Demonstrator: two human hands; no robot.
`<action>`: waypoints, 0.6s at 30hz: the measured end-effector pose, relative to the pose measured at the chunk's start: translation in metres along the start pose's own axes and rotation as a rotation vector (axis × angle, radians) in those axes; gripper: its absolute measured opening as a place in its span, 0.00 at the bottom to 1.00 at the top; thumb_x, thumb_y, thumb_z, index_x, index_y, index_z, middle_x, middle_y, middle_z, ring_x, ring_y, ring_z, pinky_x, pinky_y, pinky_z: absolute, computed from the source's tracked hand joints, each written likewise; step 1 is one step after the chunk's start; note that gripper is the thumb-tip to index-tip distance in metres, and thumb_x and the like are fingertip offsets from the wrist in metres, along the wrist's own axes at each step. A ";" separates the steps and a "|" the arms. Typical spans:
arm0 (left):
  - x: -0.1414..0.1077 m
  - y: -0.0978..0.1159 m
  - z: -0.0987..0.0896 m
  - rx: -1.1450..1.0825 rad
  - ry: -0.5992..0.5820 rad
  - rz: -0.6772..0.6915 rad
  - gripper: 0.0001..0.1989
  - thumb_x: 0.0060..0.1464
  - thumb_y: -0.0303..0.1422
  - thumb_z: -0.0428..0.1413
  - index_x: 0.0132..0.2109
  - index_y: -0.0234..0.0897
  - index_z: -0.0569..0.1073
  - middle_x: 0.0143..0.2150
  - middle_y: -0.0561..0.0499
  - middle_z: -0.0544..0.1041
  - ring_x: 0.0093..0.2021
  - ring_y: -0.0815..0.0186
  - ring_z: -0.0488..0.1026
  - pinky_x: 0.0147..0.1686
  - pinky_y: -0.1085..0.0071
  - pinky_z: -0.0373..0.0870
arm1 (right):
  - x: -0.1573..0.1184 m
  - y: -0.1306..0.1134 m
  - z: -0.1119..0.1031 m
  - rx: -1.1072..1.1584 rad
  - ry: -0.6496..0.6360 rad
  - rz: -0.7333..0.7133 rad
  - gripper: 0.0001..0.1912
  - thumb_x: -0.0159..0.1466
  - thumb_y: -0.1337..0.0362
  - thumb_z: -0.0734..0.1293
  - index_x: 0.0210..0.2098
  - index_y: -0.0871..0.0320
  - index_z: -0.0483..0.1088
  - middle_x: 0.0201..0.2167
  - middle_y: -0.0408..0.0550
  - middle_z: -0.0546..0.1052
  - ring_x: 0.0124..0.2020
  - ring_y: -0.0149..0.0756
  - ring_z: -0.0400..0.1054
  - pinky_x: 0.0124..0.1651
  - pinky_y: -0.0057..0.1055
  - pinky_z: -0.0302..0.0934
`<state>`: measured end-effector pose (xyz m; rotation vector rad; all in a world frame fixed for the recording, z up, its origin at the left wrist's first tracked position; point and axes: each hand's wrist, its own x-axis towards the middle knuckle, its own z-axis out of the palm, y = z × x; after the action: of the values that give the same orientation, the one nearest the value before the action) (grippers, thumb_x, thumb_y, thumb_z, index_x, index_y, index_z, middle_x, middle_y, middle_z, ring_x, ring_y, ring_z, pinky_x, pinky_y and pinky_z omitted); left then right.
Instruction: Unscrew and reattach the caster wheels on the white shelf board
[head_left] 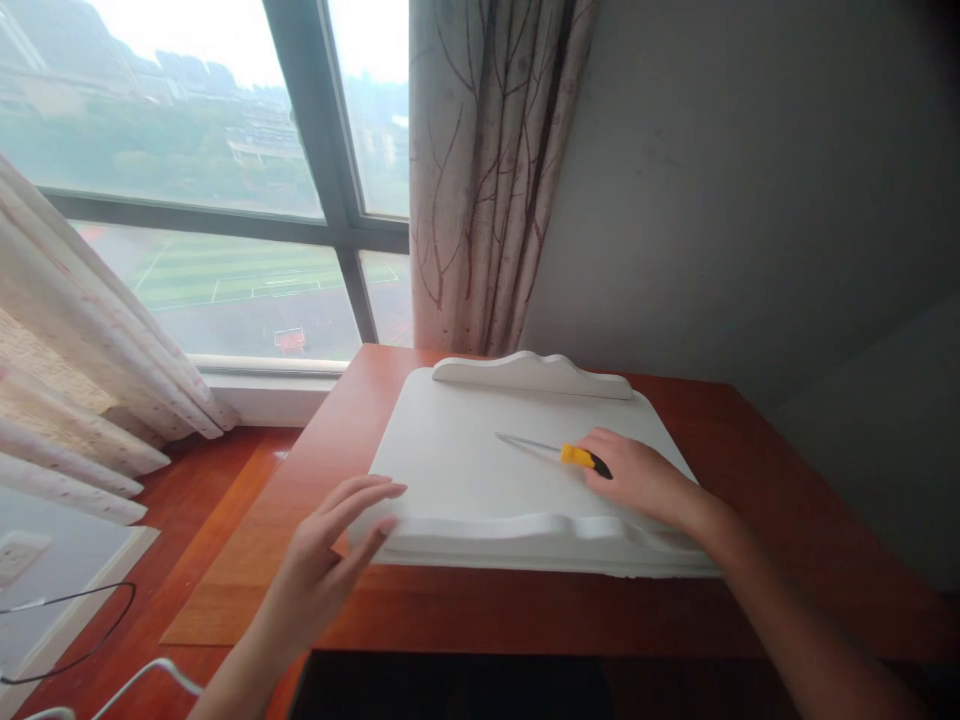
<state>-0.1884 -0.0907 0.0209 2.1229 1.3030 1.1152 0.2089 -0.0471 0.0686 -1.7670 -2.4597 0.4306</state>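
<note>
My right hand [626,468] is closed around the yellow and black handle of a screwdriver [576,456], over the right part of a white board [450,440]. The metal shaft points left, and I cannot tell whether it touches the board. At the front left corner of the board is my left hand [341,535], fingers apart, thumb and fingertips by the near wavy-edged strip [510,528]. Another white strip with a wavy top [532,374] stands along the board's far edge. How the near strip is joined to the board is unclear.
The board lies on a reddish-brown wooden table [420,610]. Behind it hang a patterned curtain [480,180] and a grey wall [712,200]. A window [225,250] is at the left. Cables [154,668] and a wall socket [22,555] show at lower left.
</note>
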 end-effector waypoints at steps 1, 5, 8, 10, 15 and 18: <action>0.003 -0.005 -0.004 0.013 0.029 -0.026 0.12 0.65 0.36 0.55 0.53 0.42 0.77 0.52 0.48 0.78 0.53 0.62 0.75 0.52 0.72 0.71 | -0.007 0.016 0.003 0.013 0.066 0.031 0.13 0.62 0.65 0.61 0.44 0.54 0.73 0.42 0.48 0.76 0.39 0.37 0.71 0.41 0.30 0.59; 0.017 -0.029 -0.014 0.093 0.119 -0.083 0.15 0.66 0.39 0.52 0.53 0.38 0.75 0.52 0.45 0.77 0.49 0.60 0.77 0.49 0.69 0.73 | -0.039 0.087 0.013 0.001 0.366 0.221 0.13 0.61 0.62 0.61 0.44 0.55 0.70 0.42 0.50 0.77 0.40 0.41 0.73 0.41 0.33 0.62; 0.029 -0.044 -0.013 0.276 0.076 -0.104 0.19 0.67 0.40 0.49 0.58 0.37 0.73 0.56 0.43 0.75 0.43 0.61 0.78 0.43 0.67 0.75 | -0.064 0.134 0.017 -0.052 0.533 0.431 0.13 0.60 0.54 0.65 0.39 0.54 0.71 0.33 0.49 0.79 0.32 0.42 0.73 0.34 0.33 0.60; 0.036 -0.049 -0.011 0.496 0.032 -0.140 0.21 0.67 0.40 0.47 0.62 0.39 0.71 0.60 0.43 0.73 0.43 0.58 0.79 0.38 0.66 0.74 | -0.078 0.156 0.021 0.005 0.611 0.517 0.18 0.60 0.48 0.66 0.39 0.54 0.74 0.31 0.50 0.80 0.28 0.41 0.73 0.32 0.34 0.61; 0.053 -0.052 -0.003 0.774 -0.123 -0.141 0.27 0.67 0.36 0.45 0.70 0.42 0.62 0.65 0.45 0.70 0.43 0.53 0.80 0.33 0.63 0.71 | -0.090 0.184 0.048 0.285 0.654 0.519 0.26 0.61 0.45 0.64 0.50 0.55 0.76 0.41 0.52 0.82 0.36 0.44 0.78 0.43 0.38 0.69; 0.060 -0.057 0.000 0.756 -0.183 -0.092 0.29 0.65 0.33 0.46 0.71 0.46 0.60 0.68 0.49 0.67 0.45 0.53 0.80 0.33 0.65 0.71 | -0.086 0.190 0.067 0.404 0.656 0.374 0.23 0.60 0.50 0.67 0.50 0.54 0.77 0.52 0.51 0.79 0.53 0.47 0.74 0.58 0.39 0.65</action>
<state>-0.2047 -0.0106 0.0071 2.5453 1.9081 0.3865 0.3960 -0.0837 -0.0394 -1.8057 -1.4945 0.2784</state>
